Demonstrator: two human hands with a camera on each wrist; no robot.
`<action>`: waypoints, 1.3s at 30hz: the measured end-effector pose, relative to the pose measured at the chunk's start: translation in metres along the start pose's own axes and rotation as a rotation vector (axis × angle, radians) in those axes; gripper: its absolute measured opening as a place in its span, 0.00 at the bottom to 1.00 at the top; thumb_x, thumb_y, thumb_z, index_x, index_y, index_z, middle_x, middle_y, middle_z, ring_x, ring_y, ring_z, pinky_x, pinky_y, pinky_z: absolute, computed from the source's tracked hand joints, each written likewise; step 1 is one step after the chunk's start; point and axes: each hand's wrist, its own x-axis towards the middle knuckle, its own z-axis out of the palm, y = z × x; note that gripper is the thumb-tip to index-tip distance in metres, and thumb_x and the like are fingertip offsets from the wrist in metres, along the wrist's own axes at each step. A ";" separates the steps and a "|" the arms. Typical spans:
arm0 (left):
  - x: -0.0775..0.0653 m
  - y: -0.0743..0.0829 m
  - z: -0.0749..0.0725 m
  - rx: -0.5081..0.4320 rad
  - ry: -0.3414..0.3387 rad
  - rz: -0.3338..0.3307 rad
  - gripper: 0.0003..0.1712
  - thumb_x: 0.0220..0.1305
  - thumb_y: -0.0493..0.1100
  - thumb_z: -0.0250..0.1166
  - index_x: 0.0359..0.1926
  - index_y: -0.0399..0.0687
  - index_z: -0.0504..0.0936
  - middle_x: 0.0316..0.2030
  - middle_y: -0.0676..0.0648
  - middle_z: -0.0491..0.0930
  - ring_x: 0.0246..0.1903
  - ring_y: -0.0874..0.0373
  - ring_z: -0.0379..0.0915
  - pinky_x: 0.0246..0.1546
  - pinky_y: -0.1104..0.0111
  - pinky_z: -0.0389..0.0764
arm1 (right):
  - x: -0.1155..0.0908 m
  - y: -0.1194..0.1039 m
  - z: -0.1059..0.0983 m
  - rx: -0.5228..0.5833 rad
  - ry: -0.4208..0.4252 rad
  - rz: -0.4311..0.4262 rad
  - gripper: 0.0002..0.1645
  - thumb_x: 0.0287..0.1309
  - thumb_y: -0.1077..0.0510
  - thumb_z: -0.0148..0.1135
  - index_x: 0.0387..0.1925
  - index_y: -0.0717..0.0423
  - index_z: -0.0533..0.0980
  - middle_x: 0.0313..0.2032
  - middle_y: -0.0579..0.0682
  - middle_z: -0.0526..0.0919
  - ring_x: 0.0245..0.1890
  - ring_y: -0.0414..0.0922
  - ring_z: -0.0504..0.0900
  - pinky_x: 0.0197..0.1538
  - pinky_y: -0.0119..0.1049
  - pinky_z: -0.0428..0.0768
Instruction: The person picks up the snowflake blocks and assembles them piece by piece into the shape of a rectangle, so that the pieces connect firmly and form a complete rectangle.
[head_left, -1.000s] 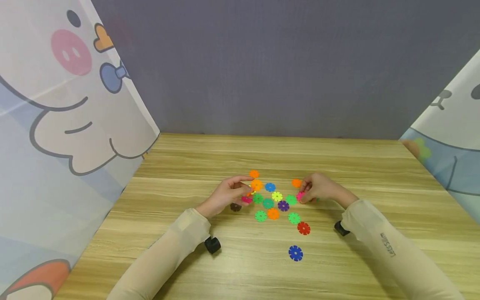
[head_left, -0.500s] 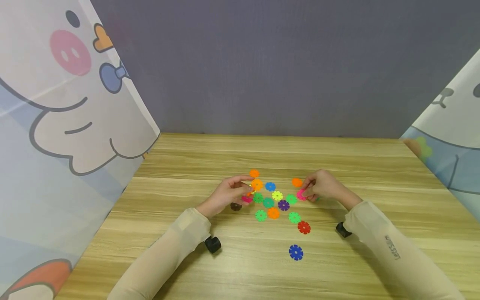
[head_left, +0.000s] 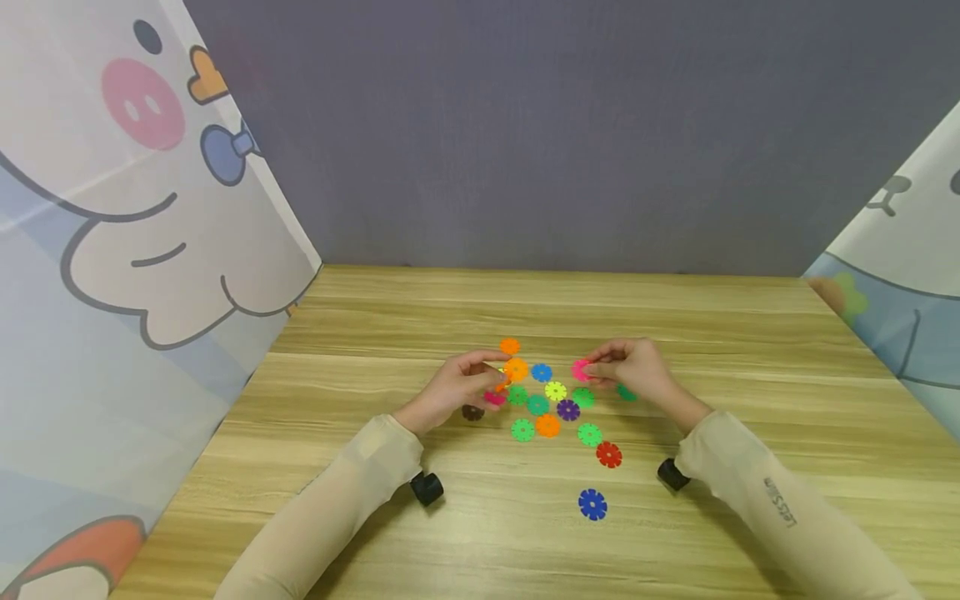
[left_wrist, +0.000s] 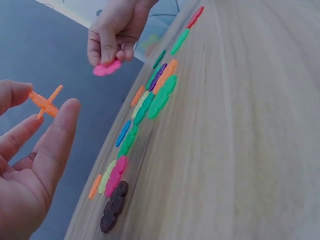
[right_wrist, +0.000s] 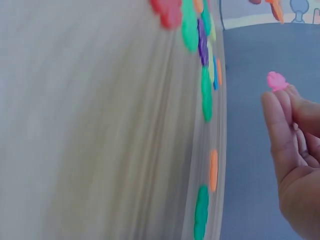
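Nearest the camera you've got two beige sleeves (head_left: 330,508) coming in over a wood-grain table (head_left: 457,550), with a dark blue disc (head_left: 592,504) lying by itself between them. Bit further up there's a red disc (head_left: 609,455), then a loose row with a light green disc (head_left: 522,430), an orange disc (head_left: 548,425) just beside it and a second light green disc (head_left: 590,434). Past those, a brown disc (head_left: 473,412) pokes out by the left hand (head_left: 467,387), plus a purple disc (head_left: 568,409), a teal disc (head_left: 537,405) and a yellow disc (head_left: 556,391). That left hand has its thumb and fingertips around a crossed orange pair (left_wrist: 46,104), two notched pieces slotted together, one nearly at right angles to the other. The pair sits right at the fingertips, away from the palm and off the table, fingers only partly closed. Over on the other side, the right hand (head_left: 636,368) has a tight pinch on one edge of a pink disc (head_left: 581,370); most of it sticks out past the fingertips toward the orange pair, also up in the air, and the two don't touch. Between them lies a blue disc (head_left: 542,372), and way at the back there's a plain grey panel (head_left: 555,133).
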 end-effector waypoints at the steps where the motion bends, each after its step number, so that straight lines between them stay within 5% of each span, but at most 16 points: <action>1: 0.000 0.000 0.000 0.000 0.002 -0.002 0.25 0.70 0.36 0.58 0.66 0.34 0.72 0.48 0.37 0.78 0.49 0.40 0.76 0.40 0.55 0.86 | 0.000 -0.001 0.002 0.035 -0.004 -0.007 0.11 0.59 0.72 0.65 0.42 0.78 0.78 0.33 0.61 0.86 0.28 0.47 0.87 0.35 0.43 0.87; 6: 0.001 0.001 0.002 0.010 -0.002 -0.021 0.25 0.70 0.38 0.58 0.66 0.37 0.73 0.59 0.37 0.74 0.46 0.45 0.76 0.38 0.58 0.87 | -0.001 -0.005 0.010 0.153 -0.021 -0.049 0.10 0.60 0.76 0.62 0.43 0.81 0.76 0.34 0.63 0.86 0.28 0.46 0.88 0.37 0.46 0.87; 12: 0.001 0.003 0.004 0.034 -0.026 -0.023 0.24 0.72 0.39 0.57 0.66 0.37 0.73 0.69 0.40 0.66 0.47 0.41 0.77 0.36 0.60 0.87 | -0.001 -0.010 0.020 0.149 -0.024 -0.130 0.08 0.60 0.74 0.63 0.41 0.78 0.78 0.34 0.61 0.86 0.27 0.45 0.87 0.36 0.47 0.87; 17: 0.000 0.004 0.004 0.037 -0.043 -0.007 0.24 0.72 0.38 0.57 0.66 0.36 0.74 0.68 0.40 0.67 0.52 0.39 0.76 0.35 0.60 0.87 | -0.001 -0.013 0.027 0.170 -0.035 -0.170 0.06 0.59 0.75 0.63 0.39 0.78 0.78 0.34 0.62 0.86 0.28 0.49 0.87 0.37 0.54 0.85; 39: -0.001 0.006 0.007 0.033 -0.099 0.017 0.23 0.71 0.37 0.58 0.64 0.33 0.74 0.65 0.38 0.71 0.51 0.39 0.77 0.37 0.57 0.87 | -0.003 -0.018 0.042 0.172 -0.067 -0.251 0.03 0.59 0.76 0.62 0.36 0.77 0.79 0.33 0.66 0.85 0.29 0.43 0.87 0.36 0.52 0.86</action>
